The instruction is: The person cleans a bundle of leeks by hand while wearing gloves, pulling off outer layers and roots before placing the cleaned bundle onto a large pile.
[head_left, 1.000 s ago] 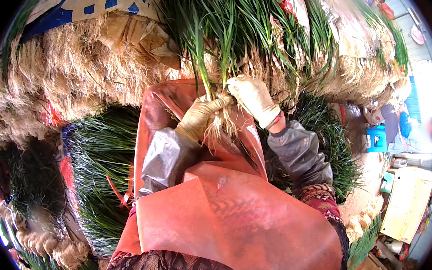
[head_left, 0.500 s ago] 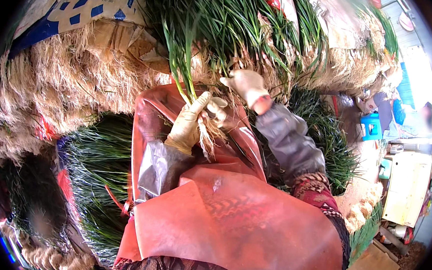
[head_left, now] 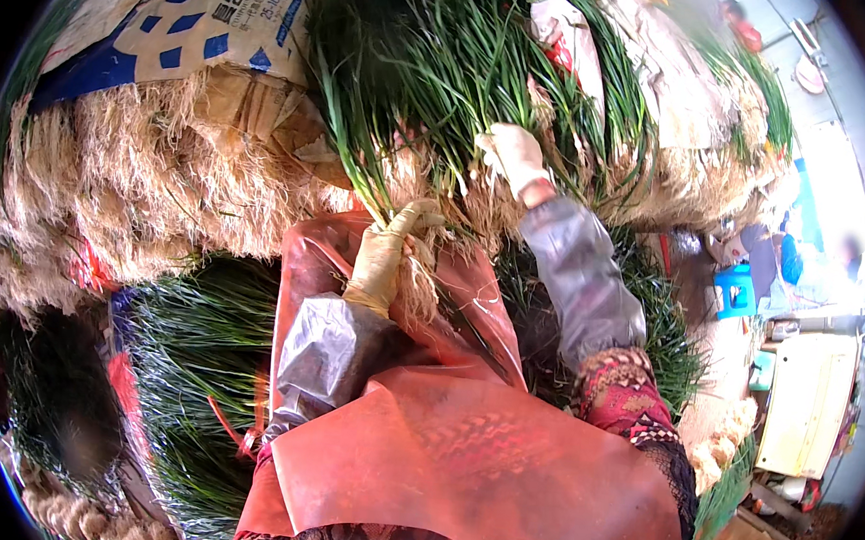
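Note:
My left hand [head_left: 386, 252], in a pale yellowish glove, is closed round a small bunch of green onion-like stalks [head_left: 362, 165]. Their green leaves point away from me, and the pale roots [head_left: 417, 287] hang below my fingers. Farther right, my gloved right hand [head_left: 517, 156] reaches into the front of a big heap of the same stalks [head_left: 448, 50]. Its fingers are curled and pinched at the white stem bases there; the fingertips are partly hidden among the leaves.
A red plastic apron [head_left: 481, 434] covers my lap. Printed sacking [head_left: 219, 24] lies over the rooty heap [head_left: 140, 149] at left. More green bundles [head_left: 196, 354] lie beside my left arm. A blue stool [head_left: 735, 291] and a pale yellow board [head_left: 806, 402] stand at right.
My right hand has moved away from me, into the stalks of the heap, and its fingers are at the stems. The left hand still holds its bunch, slightly lower in view.

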Demonstrator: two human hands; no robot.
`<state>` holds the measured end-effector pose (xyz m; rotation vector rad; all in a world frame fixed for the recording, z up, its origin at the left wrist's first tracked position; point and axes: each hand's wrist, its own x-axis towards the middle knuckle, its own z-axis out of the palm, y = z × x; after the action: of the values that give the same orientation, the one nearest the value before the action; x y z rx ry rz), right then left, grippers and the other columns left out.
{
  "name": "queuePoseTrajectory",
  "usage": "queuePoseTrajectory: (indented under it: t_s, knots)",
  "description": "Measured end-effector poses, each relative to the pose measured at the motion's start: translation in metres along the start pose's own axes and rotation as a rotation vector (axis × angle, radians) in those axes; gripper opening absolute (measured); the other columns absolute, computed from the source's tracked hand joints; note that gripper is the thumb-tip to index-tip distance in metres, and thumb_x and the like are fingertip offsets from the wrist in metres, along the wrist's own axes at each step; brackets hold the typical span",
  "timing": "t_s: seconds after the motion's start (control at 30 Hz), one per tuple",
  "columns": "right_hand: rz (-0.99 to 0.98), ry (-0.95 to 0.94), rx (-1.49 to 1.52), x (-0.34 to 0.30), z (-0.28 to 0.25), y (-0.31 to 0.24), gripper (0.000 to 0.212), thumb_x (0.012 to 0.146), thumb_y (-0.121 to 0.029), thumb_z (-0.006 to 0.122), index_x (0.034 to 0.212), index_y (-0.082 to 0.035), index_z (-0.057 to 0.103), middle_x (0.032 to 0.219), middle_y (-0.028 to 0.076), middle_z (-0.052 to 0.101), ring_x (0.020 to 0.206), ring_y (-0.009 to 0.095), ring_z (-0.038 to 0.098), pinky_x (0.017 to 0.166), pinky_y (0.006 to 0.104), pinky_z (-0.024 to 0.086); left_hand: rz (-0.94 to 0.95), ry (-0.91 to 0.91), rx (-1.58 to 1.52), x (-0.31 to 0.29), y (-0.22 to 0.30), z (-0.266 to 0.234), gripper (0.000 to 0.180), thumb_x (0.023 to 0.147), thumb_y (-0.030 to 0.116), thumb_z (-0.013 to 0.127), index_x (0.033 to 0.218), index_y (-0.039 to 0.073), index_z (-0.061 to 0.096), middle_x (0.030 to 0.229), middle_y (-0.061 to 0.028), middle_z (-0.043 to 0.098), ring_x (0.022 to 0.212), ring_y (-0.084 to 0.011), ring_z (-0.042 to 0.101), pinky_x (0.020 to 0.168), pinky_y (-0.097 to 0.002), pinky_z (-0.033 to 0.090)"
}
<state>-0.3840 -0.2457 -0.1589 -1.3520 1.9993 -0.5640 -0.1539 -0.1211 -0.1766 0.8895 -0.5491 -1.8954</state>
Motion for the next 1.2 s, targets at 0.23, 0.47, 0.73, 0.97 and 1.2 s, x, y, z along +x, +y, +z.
queuePoseTrajectory:
  t_s: [0.23,0.47,0.73,0.97,1.2]
  knots:
    - [-0.165,-0.458,0.492,-0.122,0.024,-0.014,0.031,0.088,-0.032,0.061,0.099,-0.004,0.067,0.063,-0.003,0.05,0.056,0.005,0.046,0.05,0.0199,0.035,-0.131,0.037,0.103,0.005,-0.021,0.012,0.015,0.087,0.022,0.066,0.092,0.007,0.066,0.061,0.0056,0.056,0.046,-0.0017,0.046,0.041,-0.0181,0.035]
    - [-0.131,-0.318,0.634,-0.111,0.042,-0.008,0.026,0.086,-0.026,0.068,0.09,0.0,0.065,0.071,0.003,0.061,0.052,0.008,0.052,0.043,0.0218,0.038,-0.165,0.014,-0.016,-0.013,-0.026,0.003,0.017,0.087,0.021,0.066,0.088,0.004,0.068,0.065,0.0014,0.061,0.046,-0.004,0.044,0.043,-0.0199,0.035]
    - [-0.266,-0.254,0.73,-0.155,0.001,-0.021,0.024,0.092,-0.022,0.059,0.099,0.001,0.065,0.075,0.003,0.065,0.053,0.005,0.053,0.043,0.0177,0.039,-0.025,0.08,0.277,0.017,-0.013,0.013,0.039,0.092,0.037,0.058,0.114,0.006,0.062,0.093,-0.0048,0.067,0.059,-0.0055,0.055,0.046,-0.024,0.043]
    - [-0.372,-0.444,0.577,-0.177,-0.003,-0.023,0.028,0.091,-0.026,0.054,0.093,0.0,0.065,0.074,0.004,0.059,0.06,0.008,0.055,0.053,0.0234,0.043,-0.236,-0.414,-0.126,0.052,-0.063,-0.01,0.02,0.092,0.022,0.055,0.098,0.006,0.066,0.076,0.0034,0.063,0.055,-0.0045,0.051,0.047,-0.0193,0.039]
    - [-0.276,-0.163,0.625,-0.139,-0.031,0.005,0.023,0.094,-0.023,0.052,0.1,-0.003,0.062,0.088,0.011,0.067,0.048,0.012,0.056,0.045,0.0225,0.048,-0.387,-0.469,-0.383,-0.001,-0.017,0.004,0.033,0.091,0.019,0.052,0.114,-0.004,0.057,0.091,-0.0126,0.067,0.075,-0.0176,0.066,0.064,-0.0287,0.057]
